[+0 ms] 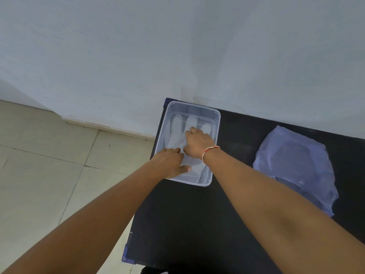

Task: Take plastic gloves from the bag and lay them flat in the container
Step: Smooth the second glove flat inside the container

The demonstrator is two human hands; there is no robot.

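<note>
A clear plastic container [216,123] stands at the far left corner of the black table. Inside it lies a see-through plastic glove [176,133], fingers pointing toward the wall. My left hand [171,162] rests over the container's near left side, fingers spread on the glove's cuff end. My right hand [198,144] is inside the container with fingers curled, pressing on the glove's palm. A bluish plastic bag [292,165] lies flat on the table to the right, apart from both hands.
The black table [187,224] meets a white wall at the back. Its left edge drops to a tiled floor [49,175]. A red and white thread band circles my right wrist [209,152].
</note>
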